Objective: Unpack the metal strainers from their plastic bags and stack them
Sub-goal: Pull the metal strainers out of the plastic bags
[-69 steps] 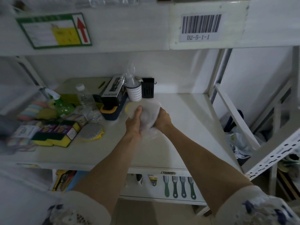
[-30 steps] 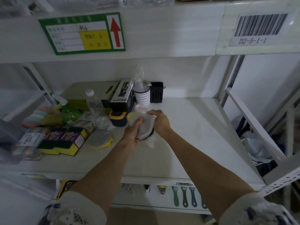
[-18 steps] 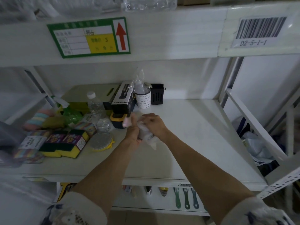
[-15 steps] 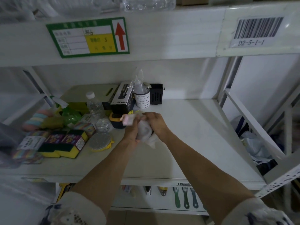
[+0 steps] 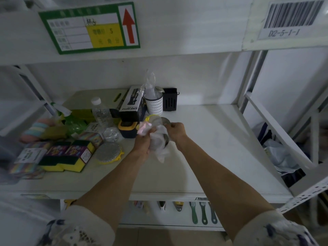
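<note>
since half a second ago both hands have lifted a little toward 12 o'clock and the crumpled plastic bag (image 5: 160,145) hangs lower between them, with more grey metal showing; the left hand (image 5: 142,142) has its fingers curled tight round the bag and a pinkish scrap at its top; the right hand (image 5: 176,133) pinches the rim of the metal strainer (image 5: 166,122) with fingers closed on it, the strainer partly out of the bag and held just above the shelf (image 5: 204,139), near its middle; how much of the strainer is still wrapped i cannot tell; a yellow-rimmed round piece (image 5: 150,118) shows just behind the hands, touching or just beside the strainer, i cannot tell which; at 9 o'clock of the hands lie a round scourer (image 5: 108,153) and packs of sponges (image 5: 65,155); at 11 o'clock stand a water bottle (image 5: 100,111) and a spray bottle box (image 5: 132,103); at 12 o'clock a white perforated cup (image 5: 154,106) with a black holder (image 5: 170,102) just beside it; above, a green label (image 5: 88,27) with a red arrow, and a barcode tag (image 5: 291,16) at 2 o'clock.
</note>
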